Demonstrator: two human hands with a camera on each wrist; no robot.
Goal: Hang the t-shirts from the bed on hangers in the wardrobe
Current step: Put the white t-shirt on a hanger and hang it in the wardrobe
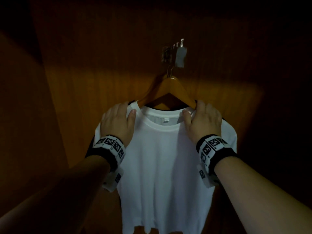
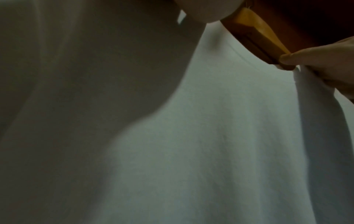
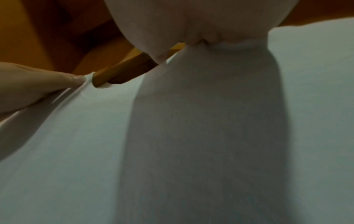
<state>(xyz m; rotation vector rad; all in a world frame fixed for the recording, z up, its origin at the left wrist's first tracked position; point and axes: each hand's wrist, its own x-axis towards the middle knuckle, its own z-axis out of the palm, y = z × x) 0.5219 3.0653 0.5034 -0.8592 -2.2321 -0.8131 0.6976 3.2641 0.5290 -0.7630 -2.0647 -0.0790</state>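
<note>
A white t-shirt (image 1: 162, 157) hangs on a wooden hanger (image 1: 170, 86), whose wire hook goes up to a metal hook (image 1: 173, 51) on the wardrobe's back panel. My left hand (image 1: 125, 112) grips the shirt's left shoulder by the collar, thumb in front and fingers curled over the top. My right hand (image 1: 195, 112) holds the right shoulder the same way. In the left wrist view the thumb (image 2: 306, 56) presses the collar against the hanger (image 2: 254, 34). In the right wrist view the thumb (image 3: 47, 77) pinches the collar beside the hanger (image 3: 124, 71).
Dark fabric (image 1: 225, 121) shows behind the white shirt at both shoulders, and a second wire runs up to the same hook. The wardrobe's brown back panel (image 1: 101, 56) is close behind. A side wall (image 1: 25, 115) stands at the left. The interior is dim.
</note>
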